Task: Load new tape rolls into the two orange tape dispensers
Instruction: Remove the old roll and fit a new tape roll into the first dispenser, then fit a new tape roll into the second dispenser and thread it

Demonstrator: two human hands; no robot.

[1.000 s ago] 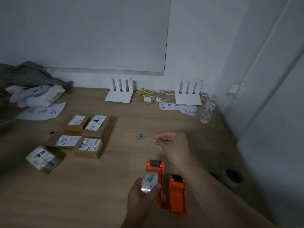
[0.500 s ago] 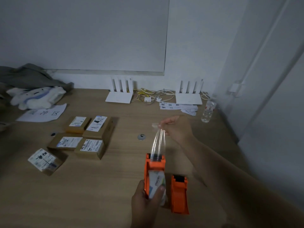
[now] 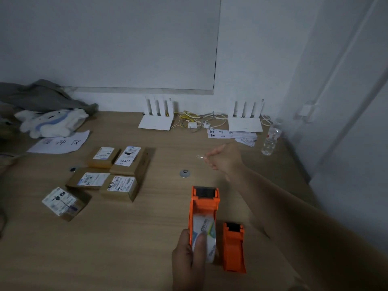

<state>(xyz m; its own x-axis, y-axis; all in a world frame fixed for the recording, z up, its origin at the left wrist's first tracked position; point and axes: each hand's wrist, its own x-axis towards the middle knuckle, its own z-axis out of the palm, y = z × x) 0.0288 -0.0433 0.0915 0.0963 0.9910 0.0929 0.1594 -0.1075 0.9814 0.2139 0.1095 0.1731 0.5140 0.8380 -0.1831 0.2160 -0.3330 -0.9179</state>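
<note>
My left hand (image 3: 190,257) grips an orange tape dispenser (image 3: 204,203) with a clear tape roll (image 3: 204,238) seated in it, thumb pressed on the roll. A second orange tape dispenser (image 3: 234,248) stands on the wooden table (image 3: 126,238) just to its right, with no roll visible in it. My right hand (image 3: 225,157) is stretched out beyond the dispensers, above the table, fingers pinched on a small clear piece of tape (image 3: 200,157) that points left. No strip of tape shows between that piece and the dispenser's black cutter end.
Several labelled cardboard boxes (image 3: 117,171) lie at the left middle. A round grey disc (image 3: 184,173) sits ahead of the dispensers. Two white routers (image 3: 156,122) with cables stand at the back wall, a water bottle (image 3: 270,141) at the back right, and a plush toy (image 3: 50,122) with papers at the far left.
Half a second ago a clear strip ran from the dispenser up to my right hand. Now that hand has moved away to the right with only a short piece, and the strip is gone.
</note>
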